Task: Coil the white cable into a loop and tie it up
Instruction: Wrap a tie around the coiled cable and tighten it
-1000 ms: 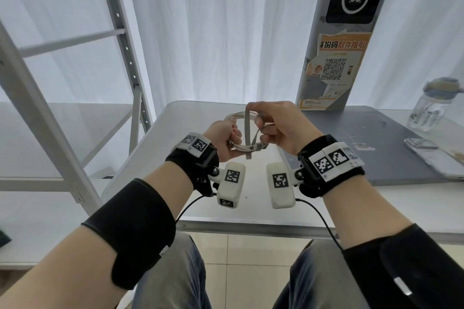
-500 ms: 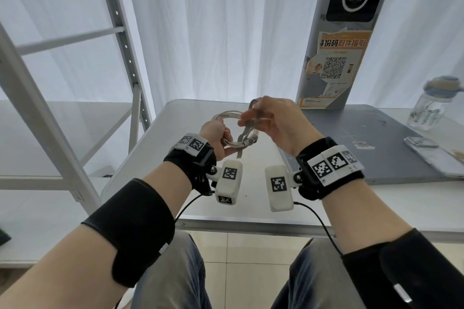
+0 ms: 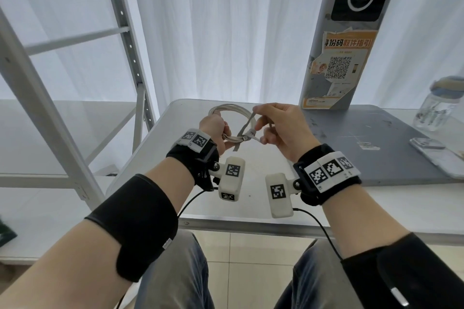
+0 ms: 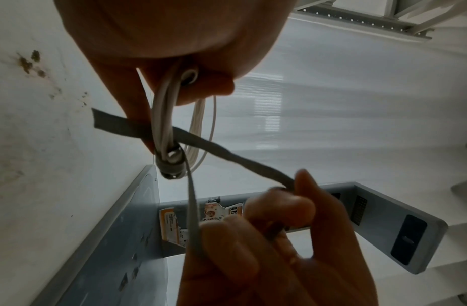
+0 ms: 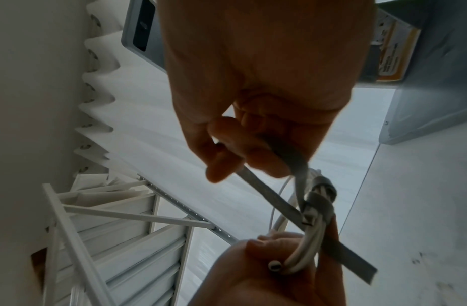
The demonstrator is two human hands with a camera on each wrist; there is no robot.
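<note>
The white cable (image 3: 232,109) is wound into a loop held above the light table (image 3: 160,158). My left hand (image 3: 224,133) grips the bundled strands at the loop's near side; the left wrist view shows the cable (image 4: 163,116) running out from under its fingers. A grey strap (image 3: 246,125) is wrapped round the bundle, with a short tail hanging below. My right hand (image 3: 259,120) pinches the strap's long end just right of the wrap. In the right wrist view the strap (image 5: 269,192) runs taut from those fingers to the cable (image 5: 307,246).
A grey mat (image 3: 376,148) covers the table's right part, with a phone (image 3: 438,155) and a clear bottle (image 3: 439,105) on it. A grey pillar with an orange poster (image 3: 336,63) stands behind. A metal shelf frame (image 3: 125,32) rises on the left.
My right hand has shifted from holding the strap upright to drawing its end up and to the right. Both hands and the coil have moved slightly away from me.
</note>
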